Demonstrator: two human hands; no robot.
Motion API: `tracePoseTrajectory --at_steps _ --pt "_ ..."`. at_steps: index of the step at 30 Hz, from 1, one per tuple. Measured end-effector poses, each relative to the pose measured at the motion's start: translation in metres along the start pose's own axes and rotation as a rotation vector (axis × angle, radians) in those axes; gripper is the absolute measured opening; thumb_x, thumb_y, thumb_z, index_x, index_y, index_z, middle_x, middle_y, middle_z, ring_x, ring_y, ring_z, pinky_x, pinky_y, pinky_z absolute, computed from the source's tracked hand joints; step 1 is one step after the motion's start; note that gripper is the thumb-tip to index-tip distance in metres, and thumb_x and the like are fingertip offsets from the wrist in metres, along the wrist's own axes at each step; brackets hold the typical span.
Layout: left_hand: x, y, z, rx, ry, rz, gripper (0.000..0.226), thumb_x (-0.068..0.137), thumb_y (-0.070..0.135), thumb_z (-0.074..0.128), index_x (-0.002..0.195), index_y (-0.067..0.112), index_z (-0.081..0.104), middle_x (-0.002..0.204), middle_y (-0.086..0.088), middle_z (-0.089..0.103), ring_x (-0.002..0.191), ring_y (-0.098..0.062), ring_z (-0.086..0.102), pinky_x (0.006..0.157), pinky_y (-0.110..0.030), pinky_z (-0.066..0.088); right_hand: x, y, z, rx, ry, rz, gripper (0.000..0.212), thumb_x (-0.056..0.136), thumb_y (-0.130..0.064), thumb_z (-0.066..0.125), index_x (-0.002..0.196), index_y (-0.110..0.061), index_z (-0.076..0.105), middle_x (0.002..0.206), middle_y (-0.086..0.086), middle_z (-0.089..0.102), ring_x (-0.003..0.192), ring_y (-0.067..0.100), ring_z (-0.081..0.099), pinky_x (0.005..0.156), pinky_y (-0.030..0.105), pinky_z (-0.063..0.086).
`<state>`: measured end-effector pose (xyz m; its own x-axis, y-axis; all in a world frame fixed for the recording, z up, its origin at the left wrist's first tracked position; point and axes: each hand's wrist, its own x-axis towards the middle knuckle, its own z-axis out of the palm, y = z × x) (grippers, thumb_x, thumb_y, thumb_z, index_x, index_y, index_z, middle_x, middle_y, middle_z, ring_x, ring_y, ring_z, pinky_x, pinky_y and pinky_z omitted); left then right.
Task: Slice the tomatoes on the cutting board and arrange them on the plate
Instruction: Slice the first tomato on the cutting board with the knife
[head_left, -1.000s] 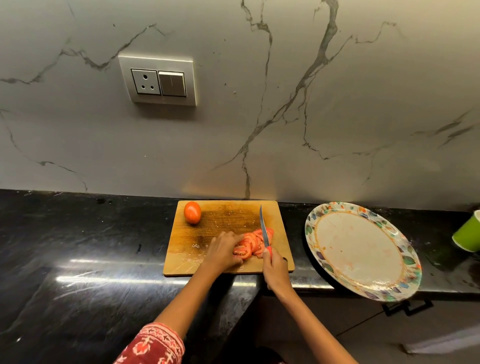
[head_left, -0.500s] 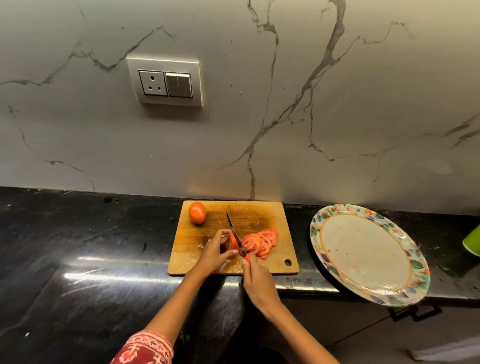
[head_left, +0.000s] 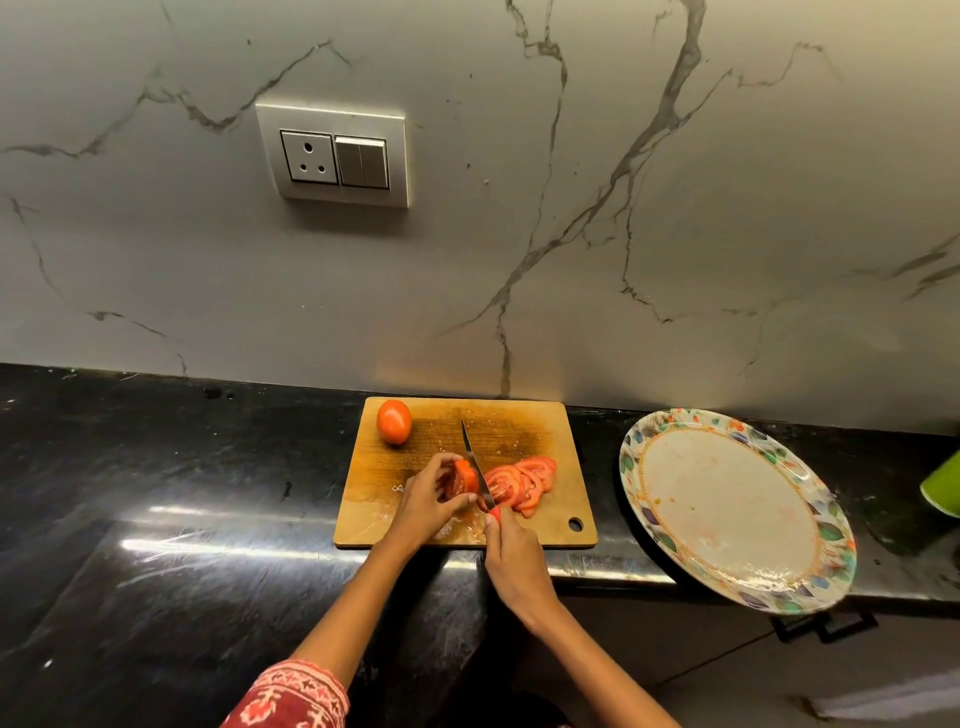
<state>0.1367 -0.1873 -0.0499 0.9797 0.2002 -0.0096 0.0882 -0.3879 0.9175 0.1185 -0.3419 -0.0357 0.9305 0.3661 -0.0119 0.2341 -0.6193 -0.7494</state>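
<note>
Left hand (head_left: 428, 501) grips the tomato end (head_left: 464, 477) on the cutting board (head_left: 545, 421); right hand (head_left: 514, 561) grasps the knife (head_left: 475, 465), best kept upright, fingertips tucked at nine o'clock of the blade.

Black stone counter (head_left: 182, 467), glossy, with streaks of reflected light near its front edge. Behind it a pale marble wall (head_left: 675, 234) with dark branching veins. Wall plate (head_left: 332, 153) holds a three-pin socket on the left, switches on the right. Green cup (head_left: 943, 488) at far right, cut off by the frame.
</note>
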Motion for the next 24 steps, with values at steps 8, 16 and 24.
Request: tracePoseTrajectory --at_steps 8,16,24 --pt "-0.002 -0.003 -0.004 0.087 0.065 0.091 0.056 0.073 0.021 0.076 0.125 0.018 0.054 0.118 0.005 0.053 0.113 -0.013 0.051 0.096 -0.027 0.046 0.001 -0.003 -0.001 -0.035 -0.029 0.013 0.023 0.101 -0.025 0.033 0.100 -0.010 0.050 0.068 -0.002 0.049 0.055 0.008 0.042 0.049 0.024 0.031" --pt "-0.007 0.000 -0.012 -0.013 0.046 0.082 0.045 0.074 0.012 0.076 0.112 0.028 0.058 0.110 0.004 0.057 0.105 -0.010 0.055 0.093 -0.027 0.050 -0.001 -0.006 0.000 -0.084 -0.035 0.003 0.024 0.102 -0.027 0.031 0.103 -0.010 0.049 0.064 -0.006 0.045 0.054 0.008 0.040 0.048 0.023 0.028" --pt "-0.007 0.002 -0.011 0.119 0.134 0.128 0.042 0.071 0.019 0.078 0.110 0.016 0.064 0.109 0.001 0.065 0.101 -0.010 0.059 0.091 -0.022 0.046 -0.010 -0.010 0.000 -0.215 -0.029 0.016 0.028 0.102 -0.030 0.026 0.106 -0.010 0.046 0.077 0.005 0.057 0.065 0.020 0.050 0.057 0.029 0.032"
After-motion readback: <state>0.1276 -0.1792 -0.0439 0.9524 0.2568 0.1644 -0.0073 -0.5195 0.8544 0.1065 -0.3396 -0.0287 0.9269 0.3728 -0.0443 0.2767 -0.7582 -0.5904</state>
